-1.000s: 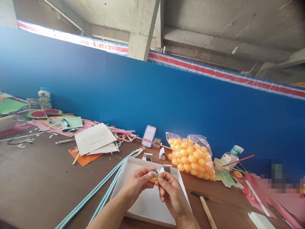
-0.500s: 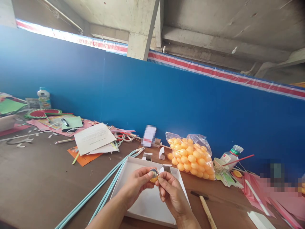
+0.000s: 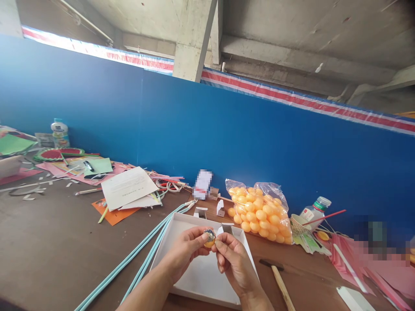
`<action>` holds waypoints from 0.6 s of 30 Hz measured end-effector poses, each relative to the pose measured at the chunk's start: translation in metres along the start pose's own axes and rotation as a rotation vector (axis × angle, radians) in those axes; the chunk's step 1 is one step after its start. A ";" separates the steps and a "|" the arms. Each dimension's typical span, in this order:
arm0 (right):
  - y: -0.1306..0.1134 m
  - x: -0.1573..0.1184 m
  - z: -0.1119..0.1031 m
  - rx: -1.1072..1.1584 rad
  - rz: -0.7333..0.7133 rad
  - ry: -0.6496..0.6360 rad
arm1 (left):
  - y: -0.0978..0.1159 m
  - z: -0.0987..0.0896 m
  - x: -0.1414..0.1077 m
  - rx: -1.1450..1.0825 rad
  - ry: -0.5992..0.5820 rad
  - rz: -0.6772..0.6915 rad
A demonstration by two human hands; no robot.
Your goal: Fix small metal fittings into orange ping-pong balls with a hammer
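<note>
Between thumb and fingers, my left hand (image 3: 191, 244) grips a small orange ball (image 3: 209, 238), its upper side covered in shiny silver tile-like pieces. My right hand (image 3: 231, 255) is closed in a pinch against the ball's right side; whatever lies between those fingertips is too small to make out. Both hands are above a shallow white box lid (image 3: 194, 276) on the brown table. Just beyond the fingers, a small white open box (image 3: 226, 227) stands at the lid's far edge.
A clear bag of orange balls (image 3: 259, 214) stands behind, right. Pale blue cords (image 3: 136, 252) run along the lid's left. A hammer (image 3: 280, 280) lies right. Papers (image 3: 129, 188) and strips cover the left side. A bottle (image 3: 316, 211) and pink sheets (image 3: 372, 263) are far right.
The ball looks turned very slightly between the fingers. Otherwise hands and objects keep their places.
</note>
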State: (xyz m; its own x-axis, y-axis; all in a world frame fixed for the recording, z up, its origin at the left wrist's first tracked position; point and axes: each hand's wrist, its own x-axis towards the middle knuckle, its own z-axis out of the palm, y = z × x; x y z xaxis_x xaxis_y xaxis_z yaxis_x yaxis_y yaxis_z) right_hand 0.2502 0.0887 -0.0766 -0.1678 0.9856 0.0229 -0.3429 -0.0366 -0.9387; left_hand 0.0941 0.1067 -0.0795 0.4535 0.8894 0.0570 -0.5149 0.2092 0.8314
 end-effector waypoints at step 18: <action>0.000 -0.002 -0.002 -0.004 0.003 -0.030 | 0.003 0.001 -0.001 0.013 -0.007 0.001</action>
State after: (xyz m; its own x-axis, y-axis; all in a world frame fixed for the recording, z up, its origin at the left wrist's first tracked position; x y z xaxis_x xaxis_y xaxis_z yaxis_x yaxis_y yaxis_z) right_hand 0.2523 0.0867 -0.0771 -0.1968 0.9800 0.0307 -0.3389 -0.0386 -0.9400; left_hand 0.0935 0.1061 -0.0767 0.4578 0.8869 0.0614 -0.5058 0.2030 0.8384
